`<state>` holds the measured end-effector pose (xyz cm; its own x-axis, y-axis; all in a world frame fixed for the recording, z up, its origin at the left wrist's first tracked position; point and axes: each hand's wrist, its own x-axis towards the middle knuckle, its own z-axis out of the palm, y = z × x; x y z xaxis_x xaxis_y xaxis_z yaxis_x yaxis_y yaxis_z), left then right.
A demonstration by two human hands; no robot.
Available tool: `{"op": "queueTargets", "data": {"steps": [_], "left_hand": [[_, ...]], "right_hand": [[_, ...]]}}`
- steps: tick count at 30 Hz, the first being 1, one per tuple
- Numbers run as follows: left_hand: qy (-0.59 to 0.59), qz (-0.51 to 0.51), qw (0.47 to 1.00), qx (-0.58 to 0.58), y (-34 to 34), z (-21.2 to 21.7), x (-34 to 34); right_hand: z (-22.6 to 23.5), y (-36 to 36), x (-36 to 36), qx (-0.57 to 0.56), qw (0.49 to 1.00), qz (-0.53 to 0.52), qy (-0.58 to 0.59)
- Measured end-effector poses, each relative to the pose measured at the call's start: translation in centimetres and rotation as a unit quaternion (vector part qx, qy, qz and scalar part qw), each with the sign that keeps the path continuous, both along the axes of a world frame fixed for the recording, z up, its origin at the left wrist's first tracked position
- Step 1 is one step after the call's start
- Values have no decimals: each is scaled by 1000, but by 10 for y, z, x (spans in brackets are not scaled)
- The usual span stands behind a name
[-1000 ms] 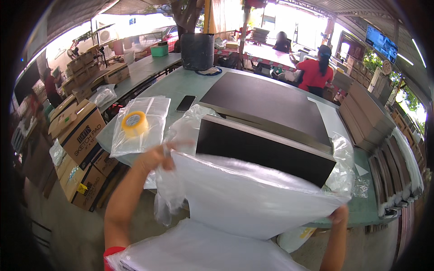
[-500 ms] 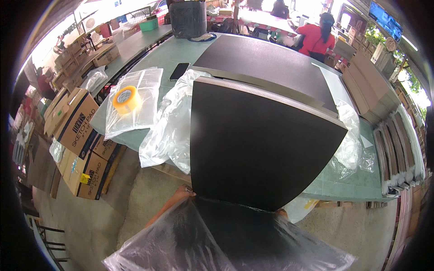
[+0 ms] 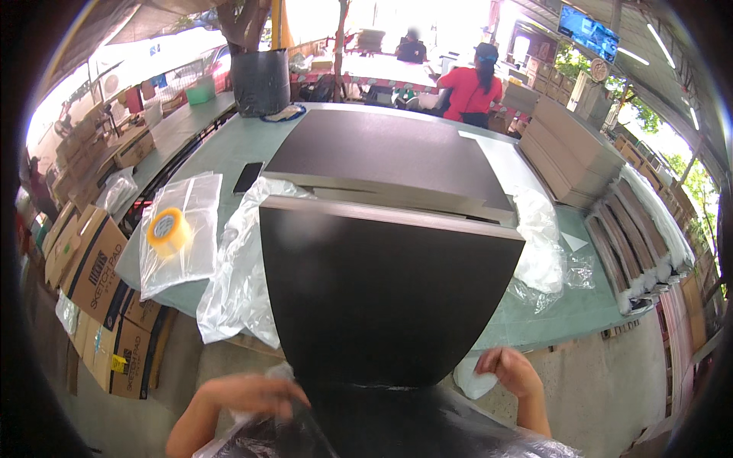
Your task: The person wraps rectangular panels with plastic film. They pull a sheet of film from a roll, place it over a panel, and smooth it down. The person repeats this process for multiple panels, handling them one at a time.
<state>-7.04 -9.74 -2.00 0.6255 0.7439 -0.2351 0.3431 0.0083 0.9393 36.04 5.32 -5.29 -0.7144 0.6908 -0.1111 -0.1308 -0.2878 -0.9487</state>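
Observation:
A thick stack of large black sheets (image 3: 382, 298) tilts down toward me over the near table edge, its pale layered edge uppermost. Clear plastic film (image 3: 466, 424) wraps around its lower end, close to my body. My left hand (image 3: 256, 393) is beside the stack's lower left, fingers stretched out and slightly blurred above the film. To the right of the stack, my right hand (image 3: 511, 370) is raised with its fingers curled together; whether any plastic is pinched in them is hidden. Behind the tilted stack, another black-topped stack (image 3: 389, 149) lies flat on the green table (image 3: 527, 324).
Left on the table are a tape roll (image 3: 169, 231) on clear bags (image 3: 195, 267), a phone (image 3: 248, 178) and crumpled plastic (image 3: 237, 282). Cardboard stacks (image 3: 569, 153) stand at right, cartons (image 3: 99, 275) at left. A person in red (image 3: 469, 88) is at the back.
My hands have come off the sides of the stack at the film's edge and spread apart into view. The film around the lower end sits lower, and the view has shifted.

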Motion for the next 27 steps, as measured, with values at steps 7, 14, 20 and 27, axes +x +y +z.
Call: {"op": "queueTargets", "data": {"steps": [7,14,20,27], "left_hand": [[305,-109,942,-91,5,-134,50],[273,40,961,-3,61,-204,13],[-82,268,946,166,88,-14,117],[-137,369,906,153,72,-18,96]], "right_hand": [[-86,-56,-47,111,828,466,-291],[-123,4,-56,154,747,505,-403],[-7,-17,-178,249,894,330,-173],[-16,-18,-155,-77,995,1,56]]}}
